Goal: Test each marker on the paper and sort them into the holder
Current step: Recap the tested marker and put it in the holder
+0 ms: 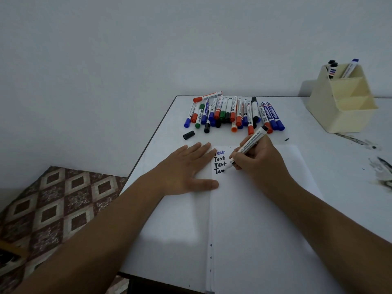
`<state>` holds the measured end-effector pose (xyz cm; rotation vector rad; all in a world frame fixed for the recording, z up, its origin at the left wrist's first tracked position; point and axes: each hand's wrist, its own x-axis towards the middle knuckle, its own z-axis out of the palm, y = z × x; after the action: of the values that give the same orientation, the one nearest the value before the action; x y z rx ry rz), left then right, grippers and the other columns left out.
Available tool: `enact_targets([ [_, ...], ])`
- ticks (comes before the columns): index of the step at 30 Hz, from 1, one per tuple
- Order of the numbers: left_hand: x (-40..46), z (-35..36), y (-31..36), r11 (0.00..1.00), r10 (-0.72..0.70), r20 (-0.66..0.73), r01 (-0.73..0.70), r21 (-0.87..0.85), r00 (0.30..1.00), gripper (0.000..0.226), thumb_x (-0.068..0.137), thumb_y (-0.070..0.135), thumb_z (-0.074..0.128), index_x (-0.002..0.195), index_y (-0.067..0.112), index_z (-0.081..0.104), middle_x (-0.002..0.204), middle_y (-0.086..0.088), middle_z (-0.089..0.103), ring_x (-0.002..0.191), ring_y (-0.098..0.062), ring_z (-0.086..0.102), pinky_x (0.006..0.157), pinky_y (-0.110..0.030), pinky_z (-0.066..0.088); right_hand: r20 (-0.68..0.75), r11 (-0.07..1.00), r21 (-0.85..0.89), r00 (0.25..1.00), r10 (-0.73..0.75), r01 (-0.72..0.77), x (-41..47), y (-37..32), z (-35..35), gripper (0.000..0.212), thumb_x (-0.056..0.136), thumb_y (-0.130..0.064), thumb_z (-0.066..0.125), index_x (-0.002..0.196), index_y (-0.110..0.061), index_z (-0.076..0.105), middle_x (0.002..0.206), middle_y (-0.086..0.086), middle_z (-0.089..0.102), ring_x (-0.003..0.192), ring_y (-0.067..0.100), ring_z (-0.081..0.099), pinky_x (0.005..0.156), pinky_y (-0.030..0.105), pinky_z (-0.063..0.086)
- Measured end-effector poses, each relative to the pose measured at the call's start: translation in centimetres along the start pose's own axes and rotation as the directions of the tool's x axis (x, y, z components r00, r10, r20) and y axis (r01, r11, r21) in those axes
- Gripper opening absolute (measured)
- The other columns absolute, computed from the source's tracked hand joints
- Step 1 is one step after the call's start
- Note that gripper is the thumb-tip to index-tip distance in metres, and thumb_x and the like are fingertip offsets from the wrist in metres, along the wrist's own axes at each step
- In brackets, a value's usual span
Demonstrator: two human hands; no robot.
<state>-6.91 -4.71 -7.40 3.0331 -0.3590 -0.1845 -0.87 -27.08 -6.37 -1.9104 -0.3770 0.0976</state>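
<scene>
My right hand (pixel 257 161) grips an uncapped black whiteboard marker (pixel 250 144), its tip down on the white paper (pixel 265 209) at the fourth handwritten "Test" line (pixel 219 164). My left hand (pixel 188 168) lies flat, fingers straight, pressing the paper's left edge. A loose black cap (pixel 188 134) lies behind the left hand. A pile of several capped markers (pixel 233 113) in red, blue, green and black lies at the table's far edge. The cream holder (pixel 341 105) stands at the back right with three markers (pixel 339 67) in its rear compartment.
The white table (pixel 339 166) has dark ink smudges (pixel 379 168) on its right side. The table's left edge runs diagonally, with a patterned floor covering (pixel 53 209) below. A plain wall stands behind.
</scene>
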Motion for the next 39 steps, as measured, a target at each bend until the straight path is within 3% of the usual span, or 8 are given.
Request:
enact_targets([
  [3, 0.0, 0.1, -0.1, 1.000, -0.001, -0.004, 0.001, 0.000, 1.000, 0.096, 0.083, 0.089, 0.023, 0.158, 0.037, -0.007, 0.165, 0.014, -0.013, 0.151, -0.005, -0.013, 0.125, -0.038, 0.001, 0.008, 1.000, -0.009, 1.000, -0.012, 0.012, -0.1, -0.1, 0.0, 0.024, 0.087, -0.019, 0.073, 0.101, -0.019, 0.054, 0.088, 0.006, 0.073, 0.081, 0.026, 0.073, 0.077, 0.042, 0.063],
  [9, -0.1, 0.0, 0.1, 1.000, -0.005, 0.008, 0.005, -0.001, 1.000, 0.095, 0.084, 0.086, 0.025, 0.158, 0.037, -0.008, 0.165, 0.014, -0.014, 0.151, -0.004, -0.014, 0.125, -0.036, -0.001, -0.047, 0.999, 0.033, 0.999, -0.013, 0.015, -0.1, -0.1, -0.1, 0.023, 0.089, -0.017, 0.072, 0.094, -0.025, 0.051, 0.086, 0.004, 0.071, 0.072, 0.011, 0.068, 0.063, 0.018, 0.054],
  [16, 0.0, 0.1, -0.1, 1.000, -0.002, 0.010, 0.002, -0.005, 1.000, 0.095, 0.084, 0.087, 0.025, 0.158, 0.037, -0.008, 0.165, 0.014, -0.014, 0.151, -0.004, -0.014, 0.125, -0.037, -0.001, -0.028, 0.999, 0.036, 1.000, -0.002, 0.003, -0.2, -0.2, -0.2, 0.023, 0.085, -0.015, 0.073, 0.094, -0.023, 0.053, 0.087, 0.008, 0.072, 0.081, 0.028, 0.071, 0.075, 0.041, 0.061],
  [25, 0.2, 0.2, -0.3, 1.000, 0.000, -0.005, 0.000, -0.003, 1.000, 0.097, 0.082, 0.089, 0.022, 0.158, 0.037, -0.006, 0.166, 0.014, -0.012, 0.151, -0.005, -0.012, 0.125, -0.037, 0.000, -0.059, 0.998, 0.063, 0.998, 0.005, -0.001, 0.1, 0.0, -0.2, 0.025, 0.089, -0.015, 0.071, 0.093, -0.027, 0.049, 0.090, 0.009, 0.069, 0.081, 0.023, 0.068, 0.071, 0.031, 0.059],
  [30, 0.3, 0.1, -0.8, 0.991, -0.020, -0.136, 0.001, -0.137, 0.990, 0.093, 0.079, 0.086, 0.036, 0.157, 0.037, 0.024, 0.165, 0.012, 0.019, 0.150, -0.009, 0.015, 0.122, -0.034, 0.016, -0.092, 0.956, 0.293, 0.994, 0.057, -0.027, 0.5, 0.4, -0.4, 0.026, 0.090, -0.013, 0.074, 0.108, -0.012, 0.055, 0.088, 0.010, 0.073, 0.083, 0.033, 0.073, 0.079, 0.044, 0.063],
  [33, 1.0, 0.3, -1.0, 0.951, -0.201, -0.379, 0.087, -0.297, 0.903, 0.058, 0.090, 0.062, 0.052, 0.139, 0.031, 0.055, 0.133, 0.011, 0.055, 0.124, -0.010, 0.043, 0.107, -0.035, 0.040, -0.063, 0.878, 0.476, 0.994, 0.092, -0.051, 0.7, 0.5, -0.6, 0.027, 0.092, -0.008, 0.072, 0.113, -0.002, 0.056, 0.092, 0.015, 0.075, 0.085, 0.034, 0.074, 0.079, 0.042, 0.063],
  [35, 1.8, -0.1, -1.2, 0.926, -0.341, -0.501, 0.192, -0.324, 0.796, 0.039, 0.095, 0.043, 0.058, 0.131, 0.028, 0.060, 0.117, 0.009, 0.055, 0.113, -0.012, 0.046, 0.095, -0.031, 0.045, -0.027, 0.799, 0.595, 0.991, 0.134, -0.092, 0.7, 0.2, -0.7, 0.016, 0.097, -0.008, 0.065, 0.110, -0.003, 0.059, 0.095, 0.019, 0.075, 0.085, 0.035, 0.074, 0.078, 0.040, 0.063],
  [39, 2.9, -0.3, -2.0, 0.880, -0.476, -0.469, 0.406, -0.247, 0.744, 0.041, 0.099, 0.036, 0.049, 0.137, 0.020, 0.054, 0.131, -0.001, 0.053, 0.117, -0.022, 0.045, 0.089, -0.032, 0.043, 0.029, 0.714, 0.689, 0.989, 0.144, -0.124, 0.3, -0.1, -0.9, 0.014, 0.101, -0.012, 0.057, 0.100, -0.004, 0.069, 0.094, 0.021, 0.074, 0.086, 0.032, 0.073, 0.077, 0.038, 0.063],
])
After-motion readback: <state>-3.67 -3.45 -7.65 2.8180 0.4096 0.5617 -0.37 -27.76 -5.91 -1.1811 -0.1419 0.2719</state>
